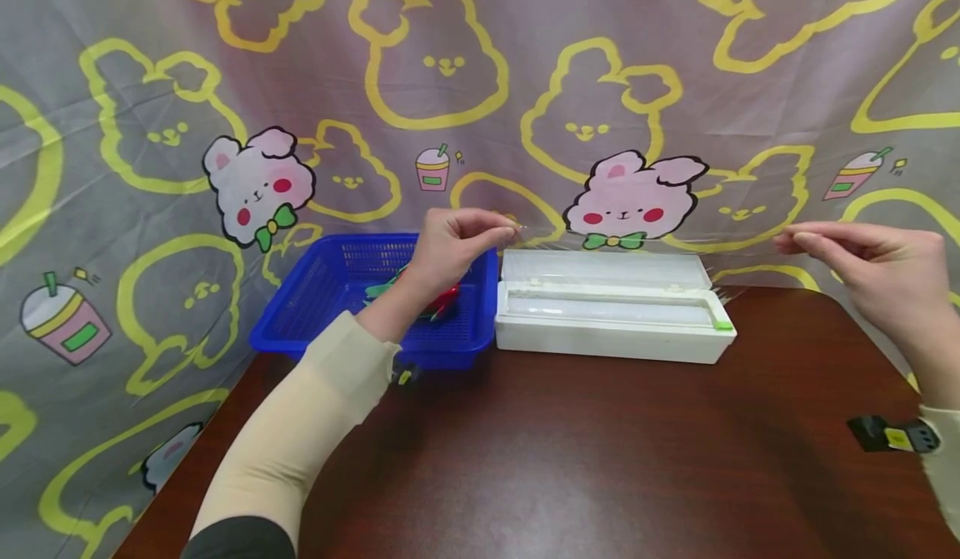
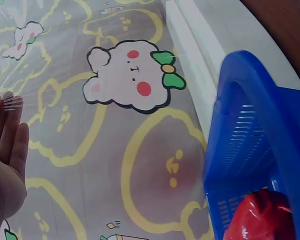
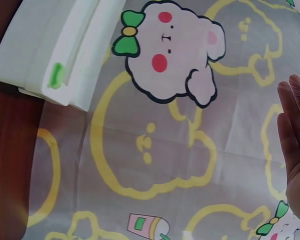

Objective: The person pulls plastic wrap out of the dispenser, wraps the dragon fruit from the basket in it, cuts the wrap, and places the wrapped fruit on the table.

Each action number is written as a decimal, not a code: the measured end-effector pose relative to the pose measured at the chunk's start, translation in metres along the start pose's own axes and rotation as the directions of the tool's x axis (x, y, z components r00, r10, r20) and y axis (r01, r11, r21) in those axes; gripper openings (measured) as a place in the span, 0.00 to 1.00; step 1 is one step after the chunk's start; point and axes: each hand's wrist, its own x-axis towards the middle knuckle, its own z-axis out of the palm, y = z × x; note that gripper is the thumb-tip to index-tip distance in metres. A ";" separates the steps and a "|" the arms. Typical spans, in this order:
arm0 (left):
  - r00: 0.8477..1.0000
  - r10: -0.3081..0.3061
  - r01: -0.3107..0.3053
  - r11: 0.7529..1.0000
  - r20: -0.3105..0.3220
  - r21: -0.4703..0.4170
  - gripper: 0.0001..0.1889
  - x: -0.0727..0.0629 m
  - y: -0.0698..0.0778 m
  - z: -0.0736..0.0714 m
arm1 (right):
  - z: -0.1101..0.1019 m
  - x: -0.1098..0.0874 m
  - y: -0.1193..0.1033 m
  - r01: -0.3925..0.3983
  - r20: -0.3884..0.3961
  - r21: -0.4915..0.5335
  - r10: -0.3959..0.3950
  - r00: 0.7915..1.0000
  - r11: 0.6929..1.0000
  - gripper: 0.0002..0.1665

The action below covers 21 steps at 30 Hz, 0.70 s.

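Observation:
Thin clear plastic wrap (image 1: 542, 232) is stretched between the two hands, raised in front of the curtain. My left hand (image 1: 453, 247) pinches one end of it between thumb and fingers, above the blue basket. Over at the right, my right hand (image 1: 877, 267) pinches the other end. Fine creases in the film gather at the fingertips in both wrist views. Below and between the hands stands a white wrap dispenser box (image 1: 607, 342), its lid (image 1: 600, 267) raised. A white roll (image 1: 607, 309) lies inside, and a green slider (image 1: 722, 325) sits at its right end.
A blue plastic basket (image 1: 300, 326) stands left of the dispenser, against its end. It holds a shiny red pepper (image 2: 262, 220) and some green produce. Both stand on a dark brown wooden table (image 1: 570, 442). A patterned curtain (image 1: 517, 34) hangs close behind the table.

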 end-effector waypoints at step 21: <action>0.992 0.124 -0.124 0.991 -0.012 -0.041 0.05 -0.006 0.027 -0.004 | -0.012 -0.005 -0.017 0.066 -0.049 0.036 -0.065 0.997 0.997 0.13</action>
